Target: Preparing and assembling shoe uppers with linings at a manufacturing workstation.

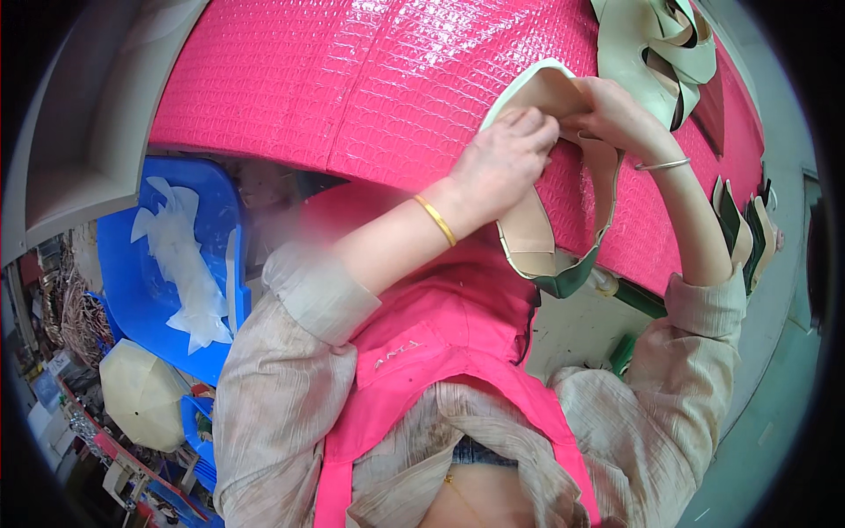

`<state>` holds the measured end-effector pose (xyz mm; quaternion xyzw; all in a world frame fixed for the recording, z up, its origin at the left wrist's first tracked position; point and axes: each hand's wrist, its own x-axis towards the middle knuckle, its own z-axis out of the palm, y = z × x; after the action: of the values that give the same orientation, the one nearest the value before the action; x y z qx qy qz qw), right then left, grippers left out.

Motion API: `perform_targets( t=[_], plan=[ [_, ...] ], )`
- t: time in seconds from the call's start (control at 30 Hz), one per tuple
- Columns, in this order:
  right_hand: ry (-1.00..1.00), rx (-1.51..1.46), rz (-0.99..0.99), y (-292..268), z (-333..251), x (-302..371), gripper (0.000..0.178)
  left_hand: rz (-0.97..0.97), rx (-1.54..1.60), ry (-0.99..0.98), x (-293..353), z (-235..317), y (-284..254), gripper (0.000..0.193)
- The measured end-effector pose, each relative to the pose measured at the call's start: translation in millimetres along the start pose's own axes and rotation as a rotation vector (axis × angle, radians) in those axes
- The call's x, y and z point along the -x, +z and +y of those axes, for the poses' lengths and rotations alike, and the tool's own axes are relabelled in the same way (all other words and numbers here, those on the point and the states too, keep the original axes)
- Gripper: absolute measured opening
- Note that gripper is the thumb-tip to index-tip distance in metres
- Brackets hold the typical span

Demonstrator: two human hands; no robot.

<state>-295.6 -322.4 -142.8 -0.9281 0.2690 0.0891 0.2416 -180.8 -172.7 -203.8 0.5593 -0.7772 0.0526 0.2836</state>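
Note:
A shoe upper (531,231), pale cream and beige inside with a dark green part at its lower end, is held up over the near edge of the pink table cover (378,79). My left hand (506,158), with a gold bangle on its wrist, is closed on the upper's curved, pale-edged end. Close beside it, my right hand (620,113), with a silver bangle, pinches the same end from the other side. The rest of the upper hangs down in a loop below both hands. The fingertips of both hands are partly hidden.
Several pale green uppers (658,53) lie in a heap at the far right of the table. More dark green and beige pieces (744,233) hang at its right edge. At the left stands a blue bin (119,238) with translucent sheets in it, above a cream umbrella-like object (141,396).

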Motion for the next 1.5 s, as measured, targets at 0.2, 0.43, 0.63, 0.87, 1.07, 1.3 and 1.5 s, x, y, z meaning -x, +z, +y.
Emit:
perform_targets(
  t=[0.2, 0.43, 0.63, 0.87, 1.07, 1.3, 1.5],
  plan=[
    [0.04, 0.23, -0.095, -1.9, 2.0, -0.6, 0.022, -0.084, 0.058, -0.021, -4.9, -0.3, 0.8, 0.03],
    [0.131, 0.311, -0.129, -2.7, 0.8, 0.8, 0.024, 0.061, 0.15, 0.014, -6.0, -3.1, 12.6, 0.023],
    [0.434, 0.151, -0.459, -29.2, -10.0, 4.3, 0.026, -0.025, -0.094, -0.043, -6.8, 20.8, 8.5, 0.016],
    [0.166, -0.028, -0.408, -14.6, -26.2, 21.7, 0.027, -0.189, -0.18, -0.179, 23.1, 35.1, -26.3, 0.023],
    [0.071, -0.098, -0.201, -6.6, -27.7, 41.5, 0.018, -0.207, -0.036, -0.226, 15.3, 30.1, -33.5, 0.016],
    [-0.175, 0.255, 0.218, 26.6, -42.8, 74.6, 0.01, -0.008, 0.463, -0.145, -77.1, -14.8, -45.1, 0.023],
    [-0.306, 0.413, 0.417, 35.1, -55.9, 94.4, 0.029, -0.798, 0.972, -0.014, -104.2, -34.1, 19.7, 0.02]
  ],
)
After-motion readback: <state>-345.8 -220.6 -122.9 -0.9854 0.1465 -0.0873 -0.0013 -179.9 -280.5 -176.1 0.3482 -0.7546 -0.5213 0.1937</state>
